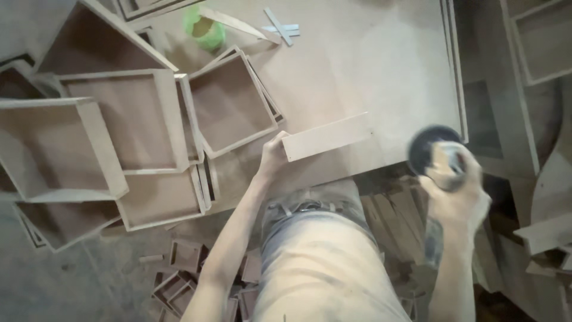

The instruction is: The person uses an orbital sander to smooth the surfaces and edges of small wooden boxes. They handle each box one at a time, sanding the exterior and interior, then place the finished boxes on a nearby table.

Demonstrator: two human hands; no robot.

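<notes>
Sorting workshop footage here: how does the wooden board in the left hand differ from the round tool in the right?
The board is flat, long, pale and rests on the table, gripped at one end by the left hand. The tool is round, dark, blurred and held off the table's edge by the right hand. Each is held in one hand.

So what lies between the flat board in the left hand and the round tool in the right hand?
In the head view, only bare worktop separates the board in the left hand from the round tool in the right hand.
</notes>
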